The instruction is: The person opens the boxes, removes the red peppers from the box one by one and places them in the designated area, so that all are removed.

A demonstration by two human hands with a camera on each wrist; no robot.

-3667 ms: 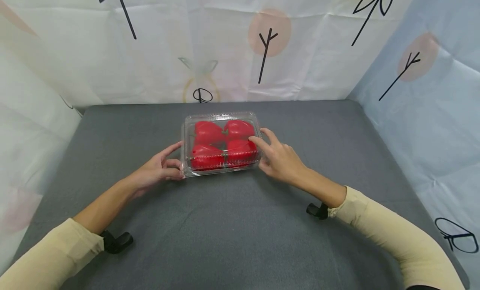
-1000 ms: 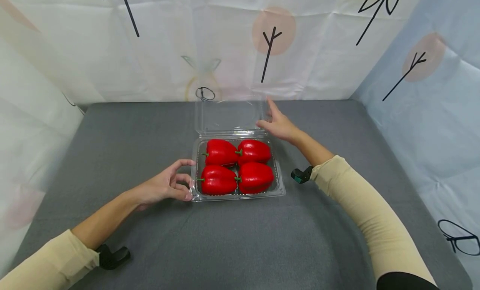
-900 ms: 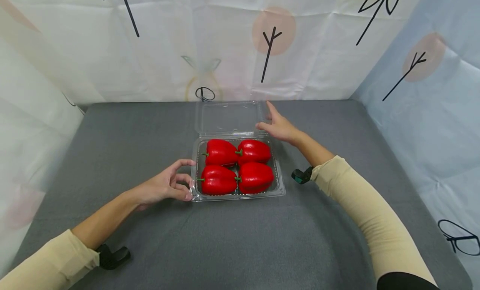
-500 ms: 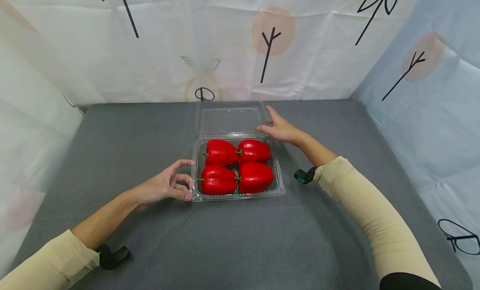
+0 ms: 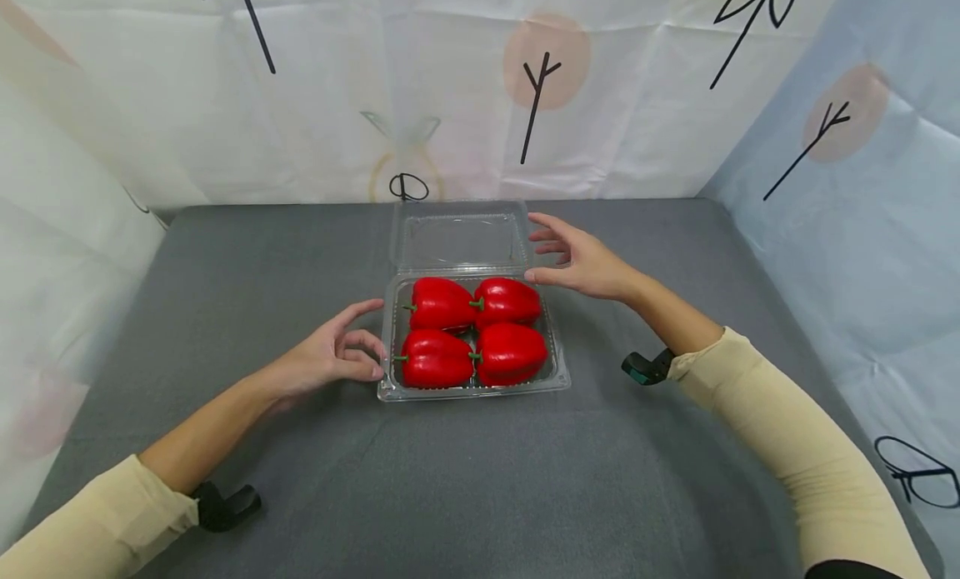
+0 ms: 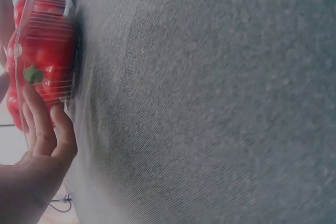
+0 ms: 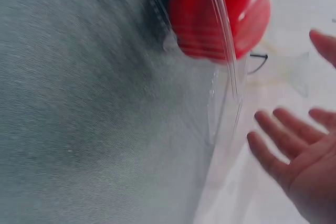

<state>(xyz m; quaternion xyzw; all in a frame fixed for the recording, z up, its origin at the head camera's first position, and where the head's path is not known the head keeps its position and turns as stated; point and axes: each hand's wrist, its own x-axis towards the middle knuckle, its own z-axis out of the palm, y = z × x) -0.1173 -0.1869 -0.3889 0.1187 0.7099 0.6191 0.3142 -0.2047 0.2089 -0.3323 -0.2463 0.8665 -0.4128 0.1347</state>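
Observation:
Several red bell peppers (image 5: 512, 354) with green stems lie in two rows in a clear plastic clamshell box (image 5: 480, 396). Its lid (image 5: 461, 237) is folded back flat on the far side. At the box's left wall is my left hand (image 5: 318, 358), fingers loosely bent and the tips at or just off the rim; contact is hard to tell. My right hand (image 5: 588, 262) hovers beside the lid's right edge, fingers spread and holding nothing. In the right wrist view a gap shows between the right hand (image 7: 310, 161) and the box.
A grey cloth-covered table (image 5: 465, 487) lies under the box. Printed fabric sheets (image 5: 637, 121) hang behind it and at both sides. Each wrist wears a black strap-on device (image 5: 228, 506).
The box was closed at first; its lid now lies back and the box sits nearer me. My right hand has just left the lid, moving right. My left fingers have loosened from the rim.

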